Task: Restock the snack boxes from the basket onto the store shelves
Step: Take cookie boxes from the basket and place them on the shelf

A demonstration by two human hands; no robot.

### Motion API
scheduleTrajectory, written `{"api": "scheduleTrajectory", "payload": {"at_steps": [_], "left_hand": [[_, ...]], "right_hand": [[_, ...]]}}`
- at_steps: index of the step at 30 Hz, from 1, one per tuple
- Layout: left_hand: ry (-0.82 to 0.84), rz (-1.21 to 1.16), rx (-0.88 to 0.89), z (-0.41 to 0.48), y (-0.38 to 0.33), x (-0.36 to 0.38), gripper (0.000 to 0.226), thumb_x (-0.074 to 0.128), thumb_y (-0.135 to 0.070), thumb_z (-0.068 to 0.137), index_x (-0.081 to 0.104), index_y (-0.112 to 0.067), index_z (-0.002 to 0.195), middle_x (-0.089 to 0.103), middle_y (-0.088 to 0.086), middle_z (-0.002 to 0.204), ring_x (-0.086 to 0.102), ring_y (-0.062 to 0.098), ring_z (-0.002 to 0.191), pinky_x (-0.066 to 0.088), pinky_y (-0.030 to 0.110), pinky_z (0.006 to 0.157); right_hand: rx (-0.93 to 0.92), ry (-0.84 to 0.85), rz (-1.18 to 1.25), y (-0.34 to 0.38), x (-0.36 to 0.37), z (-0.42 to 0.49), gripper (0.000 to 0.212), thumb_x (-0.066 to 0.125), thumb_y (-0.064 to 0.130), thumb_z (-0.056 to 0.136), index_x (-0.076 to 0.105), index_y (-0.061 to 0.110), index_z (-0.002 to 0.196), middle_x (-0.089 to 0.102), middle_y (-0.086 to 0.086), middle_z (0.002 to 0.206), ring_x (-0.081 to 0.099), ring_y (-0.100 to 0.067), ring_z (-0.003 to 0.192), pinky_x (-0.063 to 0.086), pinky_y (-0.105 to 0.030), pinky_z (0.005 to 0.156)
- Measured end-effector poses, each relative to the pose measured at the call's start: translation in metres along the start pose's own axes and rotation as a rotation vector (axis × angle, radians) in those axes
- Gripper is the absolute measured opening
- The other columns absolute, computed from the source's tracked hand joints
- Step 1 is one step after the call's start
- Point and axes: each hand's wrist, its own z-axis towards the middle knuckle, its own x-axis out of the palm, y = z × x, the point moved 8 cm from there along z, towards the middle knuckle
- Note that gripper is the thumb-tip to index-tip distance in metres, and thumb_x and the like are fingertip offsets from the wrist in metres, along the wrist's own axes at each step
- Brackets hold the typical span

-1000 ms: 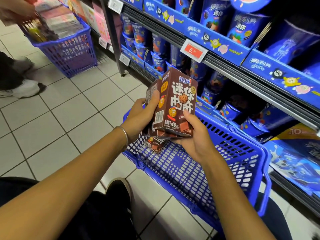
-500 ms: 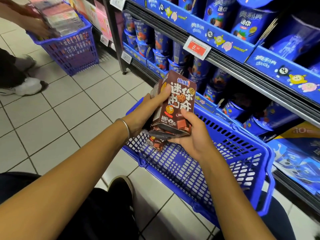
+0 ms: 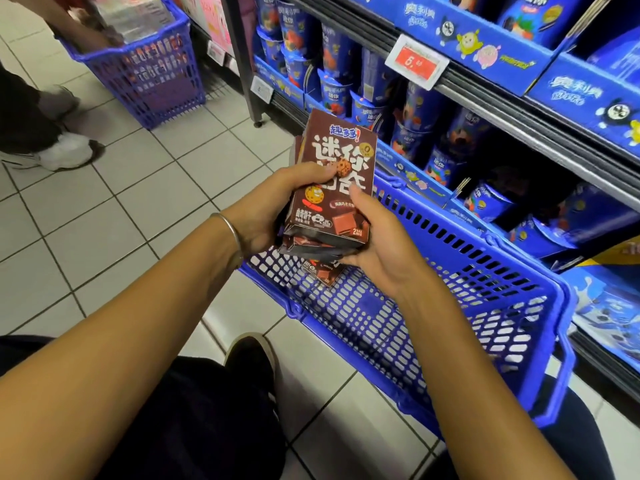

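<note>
**Stack gathered, not yet shelved**

Over the last second the left hand (image 3: 277, 202) has shifted its hold. Its thumb was on the side edge of the top carton and now lies across the printed front, near the middle. The right hand (image 3: 374, 244) has stayed underneath, and its thumb now presses the front from the 3 o'clock side. The snack boxes (image 3: 336, 174) have tipped so the face looks more upward, and their edges look squarer than before. I read that as the bundle being tidied for carrying, so the pick from the basket (image 3: 433, 334) seems finished. Nothing has reached the shelves (image 3: 519, 109) yet.

Both hands are closed around the stack, the left from 9 o'clock and the right cradling from below. The stack is in mid-air above the near-left corner of the basket, clear of its floor.

The boxes are slim brown cartons with large white lettering, a cookie cartoon and chocolate squares along the bottom. There are several in the pile, but the dark lower edges blur together and I cannot count them. They look light and stiff, yet loosely stacked, so they could fan apart if either hand lets go.

At least 1 more carton (image 3: 322, 271) lies in the basket, just under the held stack. The shelving at 2 o'clock is packed with blue cups (image 3: 408, 109), and no brown row shows there.
</note>
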Motion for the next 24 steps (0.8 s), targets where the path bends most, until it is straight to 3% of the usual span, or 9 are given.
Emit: {"api": "scheduleTrajectory", "payload": {"at_steps": [4,6,8,12,15,17,20,22,24], "left_hand": [[-0.074,-0.057,0.060,0.000,-0.007,-0.009,0.059,0.076,-0.039,0.080,0.066,-0.008,0.130,0.078,0.015,0.117,0.077,0.029,0.096,0.061,0.046,0.096],[-0.094,-0.087,0.082,-0.001,-0.012,-0.012,0.058,0.074,-0.037,0.080,0.067,-0.008,0.130,0.078,0.015,0.117,0.076,0.029,0.097,0.058,0.049,0.102],[-0.109,-0.096,0.083,-0.002,-0.014,-0.012,0.061,0.074,-0.037,0.079,0.067,-0.007,0.132,0.077,0.015,0.118,0.075,0.030,0.097,0.057,0.050,0.104],[-0.133,-0.105,0.094,-0.004,-0.014,-0.009,0.059,0.073,-0.032,0.081,0.067,-0.004,0.132,0.077,0.019,0.118,0.075,0.030,0.094,0.062,0.045,0.094],[-0.130,-0.092,0.084,-0.004,-0.010,-0.010,0.035,0.068,-0.028,0.093,0.070,-0.007,0.121,0.080,0.016,0.107,0.078,0.025,0.080,0.064,0.034,0.073],[-0.130,-0.100,0.074,-0.004,-0.009,-0.012,0.033,0.066,-0.029,0.094,0.070,-0.008,0.120,0.080,0.014,0.104,0.078,0.025,0.079,0.063,0.033,0.070],[-0.136,-0.095,0.091,-0.005,-0.011,-0.018,0.038,0.068,-0.032,0.094,0.068,-0.008,0.123,0.080,0.014,0.107,0.078,0.025,0.084,0.063,0.035,0.076],[-0.143,-0.081,0.099,-0.004,-0.012,-0.020,0.037,0.068,-0.032,0.094,0.068,-0.009,0.122,0.080,0.013,0.108,0.078,0.026,0.086,0.063,0.035,0.077],[-0.147,-0.084,0.103,-0.005,-0.012,-0.020,0.040,0.068,-0.033,0.093,0.067,-0.008,0.125,0.079,0.014,0.111,0.078,0.027,0.088,0.064,0.037,0.081]], "right_hand": [[-0.043,-0.091,0.081,-0.011,-0.018,0.018,0.065,0.024,0.070,0.099,0.061,0.028,0.133,0.069,-0.001,0.129,0.066,-0.023,0.120,0.051,-0.050,0.101],[0.029,-0.309,0.095,-0.040,-0.042,0.036,0.061,0.033,0.062,0.102,0.061,0.016,0.131,0.068,-0.007,0.129,0.064,-0.027,0.119,0.049,-0.051,0.103],[0.198,-0.488,-0.054,-0.079,-0.062,0.052,0.046,0.045,0.049,0.104,0.057,0.009,0.125,0.065,-0.014,0.130,0.063,-0.031,0.118,0.051,-0.049,0.101],[0.499,-0.459,-0.197,-0.150,-0.066,0.072,0.045,0.053,0.036,0.103,0.050,0.009,0.138,0.058,-0.013,0.138,0.058,-0.032,0.126,0.047,-0.047,0.105],[0.565,-0.447,-0.262,-0.180,-0.070,0.082,0.050,0.058,0.032,0.100,0.047,0.007,0.142,0.051,-0.016,0.145,0.048,-0.033,0.133,0.040,-0.048,0.112],[0.561,-0.449,-0.344,-0.190,-0.073,0.089,0.055,0.062,0.031,0.097,0.047,0.004,0.143,0.049,-0.017,0.147,0.047,-0.034,0.135,0.037,-0.046,0.114],[0.513,-0.508,-0.367,-0.194,-0.079,0.097,0.049,0.071,0.025,0.090,0.058,0.001,0.130,0.060,-0.017,0.133,0.058,-0.031,0.118,0.046,-0.038,0.104],[0.463,-0.587,-0.263,-0.194,-0.088,0.096,0.030,0.076,0.017,0.083,0.064,0.002,0.106,0.067,-0.016,0.110,0.061,-0.028,0.089,0.049,-0.038,0.086],[0.417,-0.619,-0.175,-0.193,-0.093,0.098,0.013,0.072,0.013,0.084,0.061,0.007,0.089,0.068,-0.014,0.100,0.062,-0.024,0.077,0.053,-0.039,0.082]]}}
